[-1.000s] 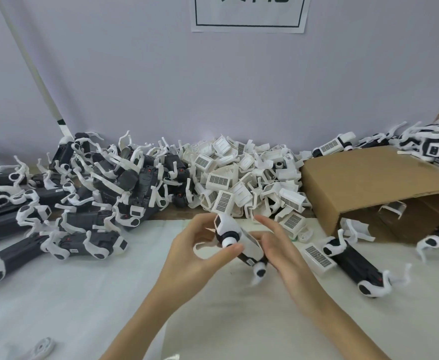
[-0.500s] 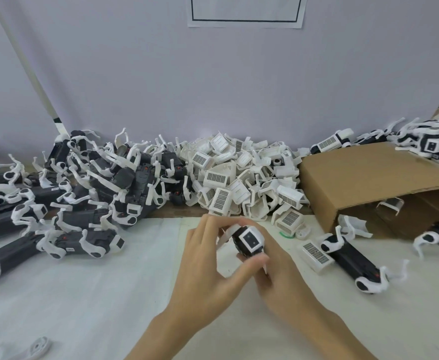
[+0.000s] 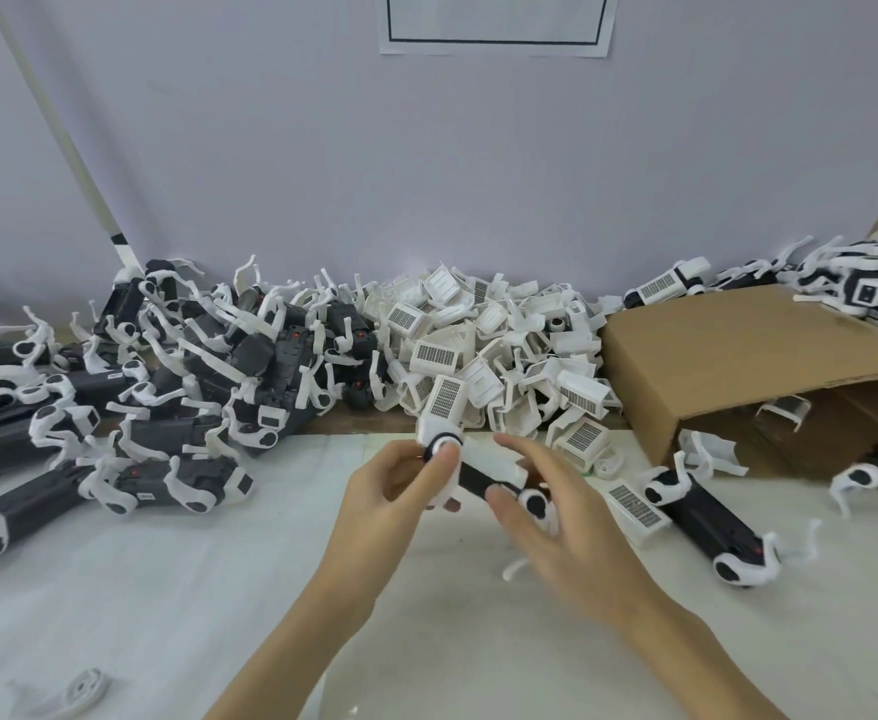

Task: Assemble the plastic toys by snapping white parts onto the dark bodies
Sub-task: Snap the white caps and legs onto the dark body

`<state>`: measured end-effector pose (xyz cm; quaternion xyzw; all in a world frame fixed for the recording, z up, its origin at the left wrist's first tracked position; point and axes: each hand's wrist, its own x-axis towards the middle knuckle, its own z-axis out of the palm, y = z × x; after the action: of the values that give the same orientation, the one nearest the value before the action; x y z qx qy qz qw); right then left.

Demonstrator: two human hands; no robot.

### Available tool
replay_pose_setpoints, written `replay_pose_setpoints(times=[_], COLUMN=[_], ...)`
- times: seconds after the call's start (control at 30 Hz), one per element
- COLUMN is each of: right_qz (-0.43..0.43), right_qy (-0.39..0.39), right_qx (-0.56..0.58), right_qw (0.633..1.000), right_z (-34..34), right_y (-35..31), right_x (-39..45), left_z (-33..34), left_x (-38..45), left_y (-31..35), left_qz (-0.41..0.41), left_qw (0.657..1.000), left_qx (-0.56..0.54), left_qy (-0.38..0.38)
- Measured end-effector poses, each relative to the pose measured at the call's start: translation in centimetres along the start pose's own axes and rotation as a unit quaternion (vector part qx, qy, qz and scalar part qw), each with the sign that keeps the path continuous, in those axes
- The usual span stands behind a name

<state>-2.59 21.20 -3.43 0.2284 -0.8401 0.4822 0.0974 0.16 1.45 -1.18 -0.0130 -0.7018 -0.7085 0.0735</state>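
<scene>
Two hands (image 3: 395,491) (image 3: 561,522) gripping toy (image 3: 483,472), labels unreadable

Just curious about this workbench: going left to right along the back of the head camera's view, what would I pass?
Heap of dark bodies with white legs → pile of white parts → cardboard box → assembled toys behind the box.
</scene>
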Motion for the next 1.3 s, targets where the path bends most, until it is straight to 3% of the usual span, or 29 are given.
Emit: replay_pose_setpoints(times=[0.1, 0.23, 0.37, 0.47, 0.57, 0.67, 0.73, 0.8, 0.93, 1.13, 1.23, 1.3], right_qz=[0.106, 0.131, 0.087, -0.005, -0.044, -0.07, -0.092, -0.102, -0.08, -0.037, 0.046, 0.146], right_qy=[-0.035, -0.036, -0.072, -0.049, -0.049, -0.04, -0.022, -0.013, -0.034, -0.088, -0.083, -0.04], right_qx=[0.192, 0.234, 0.113, -0.028, -0.108, -0.139, -0.153, -0.161, -0.145, -0.048, 0.114, 0.26], right_qw=[0.975, 0.963, 0.987, 0.998, 0.992, 0.987, 0.984, 0.982, 0.986, 0.994, 0.989, 0.954], right_z=[0.0, -0.3, -0.9, -1.4, -1.7, -1.6, -1.7, -1.8, -1.6, -2.0, -2.6, -4.3], right_y=[-0.3, -0.3, 0.0, 0.6, 0.9, 0.9, 0.8, 0.8, 1.0, 0.5, -0.2, -0.2], right_x=[0.3, 0.6, 0.3, 0.6, 0.6, 0.5, 0.6, 0.7, 0.5, 0.4, 1.4, 3.2], left_z=[-0.3, -1.0, -1.9, -2.7, -2.9, -3.0, -3.4, -3.7, -3.3, -3.5, -3.2, -3.2], left_x=[0.2, 0.6, 0.9, 1.2, 1.3, 0.9, 0.9, 1.0, 1.2, 1.3, 1.7, 1.8], left_y=[-0.5, -1.2, -1.5, -1.7, -1.9, -2.2, -2.3, -2.4, -2.4, -2.4, -2.6, -2.7], left_qz=[-0.015, -0.018, -0.004, 0.088, 0.147, 0.209, 0.255, 0.276, 0.334, 0.206, 0.15, 0.138], left_qw=[0.999, 0.999, 0.996, 0.987, 0.969, 0.929, 0.897, 0.879, 0.859, 0.939, 0.974, 0.983], left_qx=[-0.03, -0.025, 0.001, 0.09, 0.183, 0.302, 0.359, 0.385, 0.387, 0.277, 0.17, 0.12], left_qy=[0.007, -0.038, -0.084, -0.101, -0.076, -0.034, -0.044, -0.057, 0.003, -0.008, 0.006, 0.031])
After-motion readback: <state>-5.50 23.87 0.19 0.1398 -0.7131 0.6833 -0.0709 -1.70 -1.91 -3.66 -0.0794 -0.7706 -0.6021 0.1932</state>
